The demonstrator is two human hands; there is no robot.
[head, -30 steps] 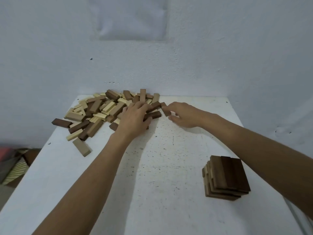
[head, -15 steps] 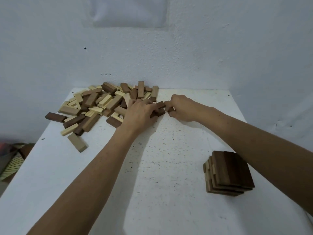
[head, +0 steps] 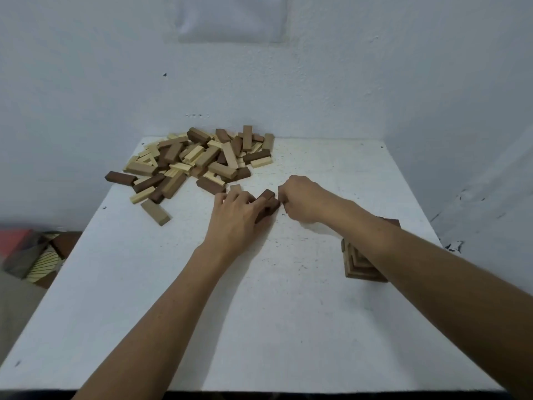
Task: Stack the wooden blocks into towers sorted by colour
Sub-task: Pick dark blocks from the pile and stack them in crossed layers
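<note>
Head view. Held: cluster of dark brown wooden blocks, just in front of the mixed pile of pale, tan and dark wooden blocks on white table. Left hand: grip curled round cluster. Right hand: curled at its end, hold unclear. Partly hidden wooden tower: well right of pile. Step, judged: gathering dark blocks. Next: carry level, seat squarely on tower.

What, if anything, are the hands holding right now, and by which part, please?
A few dark brown blocks, gathered together. The left hand grips their near-left side; the right hand seems to pinch their right side, fingertips hidden.
</note>
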